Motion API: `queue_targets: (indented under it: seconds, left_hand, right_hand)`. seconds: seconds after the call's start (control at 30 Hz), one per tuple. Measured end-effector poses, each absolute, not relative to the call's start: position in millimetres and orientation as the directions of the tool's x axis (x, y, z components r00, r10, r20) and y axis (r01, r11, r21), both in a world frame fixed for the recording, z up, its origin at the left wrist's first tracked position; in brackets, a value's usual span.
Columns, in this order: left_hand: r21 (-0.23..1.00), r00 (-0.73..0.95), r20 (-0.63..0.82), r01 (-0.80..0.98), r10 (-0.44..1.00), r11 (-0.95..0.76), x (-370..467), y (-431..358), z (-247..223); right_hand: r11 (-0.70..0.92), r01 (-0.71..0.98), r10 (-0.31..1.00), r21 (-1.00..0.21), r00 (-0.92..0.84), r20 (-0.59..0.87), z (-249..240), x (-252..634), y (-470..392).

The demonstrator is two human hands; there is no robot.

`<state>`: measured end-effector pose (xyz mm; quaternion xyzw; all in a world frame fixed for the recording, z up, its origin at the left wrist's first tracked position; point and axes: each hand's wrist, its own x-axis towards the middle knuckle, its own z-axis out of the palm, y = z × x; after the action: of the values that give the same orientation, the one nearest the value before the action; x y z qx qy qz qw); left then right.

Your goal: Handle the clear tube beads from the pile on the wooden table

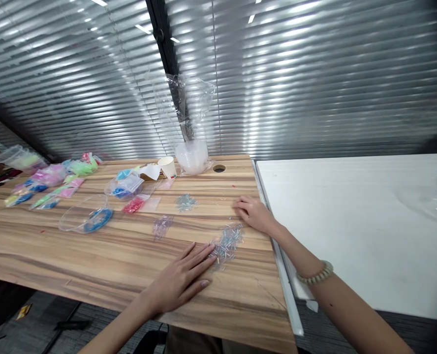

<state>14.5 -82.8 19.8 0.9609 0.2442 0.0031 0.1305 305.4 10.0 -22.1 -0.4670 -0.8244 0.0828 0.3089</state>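
Observation:
My left hand (183,278) lies flat on the wooden table with its fingers stretched out. Its fingertips touch the edge of a loose pile of small, clear bluish tube-shaped beads (230,240). Just beyond that pile, near the table's right edge, my right hand (254,213) rests with its fingers curled together and the tips down on the wood. Whatever those fingertips hold, if anything, is hidden. A smaller heap of pale blue-grey tube beads (185,202) lies farther back, and a heap of pale purple ones (162,226) sits left of the main pile.
Leftward are a clear round dish (68,229) with blue beads, a red bead packet (133,204), and several colourful packets (50,174). A paper cup (167,167) and a bagged stack of white cups (192,157) stand at the back. A white table (351,221) adjoins on the right.

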Motion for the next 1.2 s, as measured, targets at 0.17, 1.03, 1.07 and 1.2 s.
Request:
queue_targets:
  seconds: [0.17, 1.03, 1.07, 1.2]
  left_hand:
    - [0.251, 0.879, -0.049, 0.470, 0.474, -0.846, 13.8, -82.1, 18.2]
    - [0.258, 0.873, -0.056, 0.482, 0.485, -0.837, 14.9, -82.0, 19.7]
    - [0.259, 0.873, -0.055, 0.481, 0.484, -0.838, 14.8, -81.9, 19.4]
    - [0.263, 0.872, -0.056, 0.482, 0.486, -0.836, 14.5, -81.5, 18.8]
  right_hand:
    - [0.542, 0.726, 0.827, -0.424, -0.368, 0.426, -20.2, 304.8, 9.0]
    - [0.541, 0.725, 0.828, -0.427, -0.370, 0.421, -20.8, 304.9, 10.0]
    - [0.537, 0.728, 0.831, -0.426, -0.368, 0.418, -20.8, 304.9, 10.0]
    - [0.530, 0.729, 0.837, -0.434, -0.366, 0.407, -20.4, 304.9, 9.7]
